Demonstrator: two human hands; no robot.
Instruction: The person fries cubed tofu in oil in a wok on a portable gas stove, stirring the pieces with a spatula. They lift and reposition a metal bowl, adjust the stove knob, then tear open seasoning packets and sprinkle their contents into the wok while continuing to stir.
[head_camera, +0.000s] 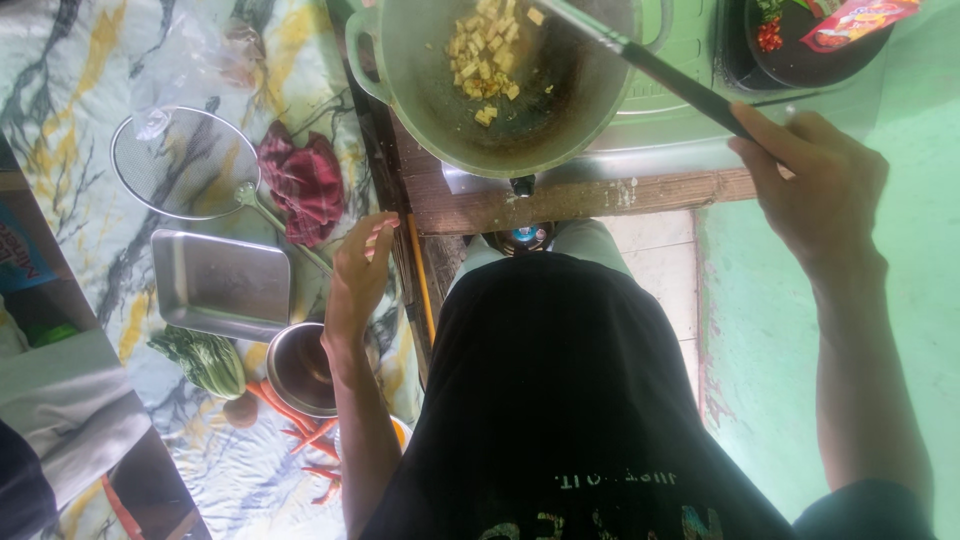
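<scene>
Stirring underway: right hand (815, 185) closed around spatula (655, 65) handle, blade among tofu cubes (485, 55) in wok (500, 85). Left hand (358, 275) loosely curled, empty, at counter edge. Advise scraping low, turning evenly.

left hand (358, 275): raised, fingers loosely curled | right hand (820, 190): fingers closed, gripping

Green wok (420, 90), yellow cubes (485, 50) – maroon cloth (300, 180), marbled tablecloth (60, 100)
</scene>
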